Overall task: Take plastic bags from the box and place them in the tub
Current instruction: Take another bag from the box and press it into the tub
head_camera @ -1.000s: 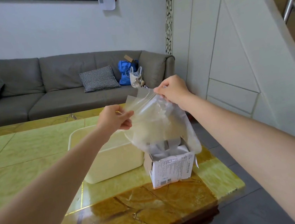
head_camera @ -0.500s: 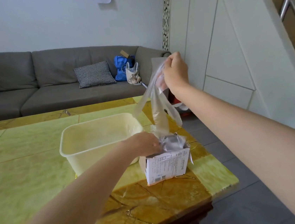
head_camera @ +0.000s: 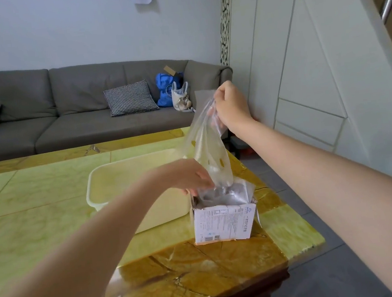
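Beside the tub (head_camera: 101,181), right hand (head_camera: 230,106) lifts a bag (head_camera: 211,156) above the box (head_camera: 223,223).

Left hand (head_camera: 188,177) lower, at box (head_camera: 224,221)

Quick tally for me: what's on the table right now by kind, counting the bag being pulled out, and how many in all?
Tub: 1, cream, beside the box
Box: 1, white cardboard, open top, more bags inside, too bunched to count
Plastic bag: 1, clear, pulled up by the right hand, left hand at the box opening
Total: 3
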`<action>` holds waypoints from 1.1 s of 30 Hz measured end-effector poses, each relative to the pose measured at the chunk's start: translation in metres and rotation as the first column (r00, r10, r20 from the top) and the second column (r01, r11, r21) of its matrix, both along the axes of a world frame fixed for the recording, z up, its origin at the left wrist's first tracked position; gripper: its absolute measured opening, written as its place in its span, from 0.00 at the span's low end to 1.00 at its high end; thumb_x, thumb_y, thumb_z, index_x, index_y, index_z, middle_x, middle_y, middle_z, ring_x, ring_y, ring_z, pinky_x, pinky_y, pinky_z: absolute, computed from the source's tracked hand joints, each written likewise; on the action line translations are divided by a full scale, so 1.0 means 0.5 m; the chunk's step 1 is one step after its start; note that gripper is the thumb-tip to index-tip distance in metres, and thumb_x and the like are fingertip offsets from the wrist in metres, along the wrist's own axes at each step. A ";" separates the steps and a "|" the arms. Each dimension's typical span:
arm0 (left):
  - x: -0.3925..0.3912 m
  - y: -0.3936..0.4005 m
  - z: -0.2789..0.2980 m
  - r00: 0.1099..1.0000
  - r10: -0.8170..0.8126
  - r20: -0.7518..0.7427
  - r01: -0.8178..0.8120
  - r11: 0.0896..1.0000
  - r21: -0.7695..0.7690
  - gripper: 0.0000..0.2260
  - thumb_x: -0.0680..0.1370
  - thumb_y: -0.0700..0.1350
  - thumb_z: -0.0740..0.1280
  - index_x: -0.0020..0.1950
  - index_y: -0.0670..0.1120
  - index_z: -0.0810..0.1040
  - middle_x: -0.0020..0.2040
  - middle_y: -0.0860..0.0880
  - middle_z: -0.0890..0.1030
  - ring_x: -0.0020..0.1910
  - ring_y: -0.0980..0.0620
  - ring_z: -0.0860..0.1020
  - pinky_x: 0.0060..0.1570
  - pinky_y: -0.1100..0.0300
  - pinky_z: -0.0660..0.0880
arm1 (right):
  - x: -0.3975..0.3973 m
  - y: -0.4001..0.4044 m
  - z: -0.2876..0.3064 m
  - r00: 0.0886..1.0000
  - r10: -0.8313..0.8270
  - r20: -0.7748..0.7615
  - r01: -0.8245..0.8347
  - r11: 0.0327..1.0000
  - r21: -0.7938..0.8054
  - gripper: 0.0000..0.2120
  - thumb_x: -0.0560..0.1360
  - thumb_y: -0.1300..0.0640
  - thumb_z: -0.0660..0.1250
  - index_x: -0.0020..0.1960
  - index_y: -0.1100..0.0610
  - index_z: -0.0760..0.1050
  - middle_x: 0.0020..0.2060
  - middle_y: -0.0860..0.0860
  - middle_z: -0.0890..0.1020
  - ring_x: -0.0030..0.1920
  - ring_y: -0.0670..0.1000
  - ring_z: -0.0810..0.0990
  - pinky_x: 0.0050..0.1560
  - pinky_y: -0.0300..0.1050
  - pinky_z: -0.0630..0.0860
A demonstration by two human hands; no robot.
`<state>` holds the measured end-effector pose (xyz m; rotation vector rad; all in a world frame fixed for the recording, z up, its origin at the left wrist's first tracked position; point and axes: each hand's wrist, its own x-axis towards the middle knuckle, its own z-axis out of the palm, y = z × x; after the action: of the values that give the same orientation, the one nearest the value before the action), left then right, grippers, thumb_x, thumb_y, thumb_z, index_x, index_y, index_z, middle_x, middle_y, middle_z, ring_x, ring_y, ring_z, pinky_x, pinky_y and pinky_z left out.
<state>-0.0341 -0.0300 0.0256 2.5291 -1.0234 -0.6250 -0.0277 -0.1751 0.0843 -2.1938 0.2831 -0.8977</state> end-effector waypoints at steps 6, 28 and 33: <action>0.036 0.074 0.067 0.845 0.532 -0.057 -0.413 0.581 -0.701 0.15 0.73 0.49 0.71 0.53 0.43 0.73 0.49 0.49 0.79 0.29 0.58 0.80 0.25 0.67 0.75 | 0.008 0.035 0.024 0.989 0.093 0.111 -0.073 0.983 -0.167 0.10 0.81 0.59 0.55 0.51 0.63 0.72 0.40 0.56 0.79 0.42 0.54 0.78 0.47 0.54 0.75; 0.163 0.289 0.066 0.667 0.535 -0.517 -0.742 0.420 -0.523 0.02 0.76 0.39 0.67 0.45 0.41 0.75 0.26 0.51 0.77 0.19 0.61 0.74 0.22 0.71 0.74 | 0.077 0.161 -0.040 0.885 0.461 -0.067 -0.464 0.885 -0.039 0.10 0.79 0.67 0.54 0.53 0.53 0.65 0.41 0.64 0.78 0.26 0.48 0.79 0.18 0.36 0.67; 0.205 0.261 0.019 0.586 0.764 0.268 -0.648 0.641 -0.411 0.14 0.75 0.40 0.67 0.60 0.43 0.71 0.55 0.41 0.74 0.37 0.43 0.82 0.46 0.53 0.79 | 0.105 0.162 -0.100 0.811 0.421 -0.406 -0.525 0.830 -0.187 0.16 0.75 0.70 0.49 0.40 0.55 0.70 0.37 0.60 0.78 0.22 0.50 0.77 0.21 0.35 0.68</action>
<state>0.0686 0.1007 0.0350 2.5502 -0.0708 0.3068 0.0247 -0.0941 0.0342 -2.5270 -0.2609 -0.2699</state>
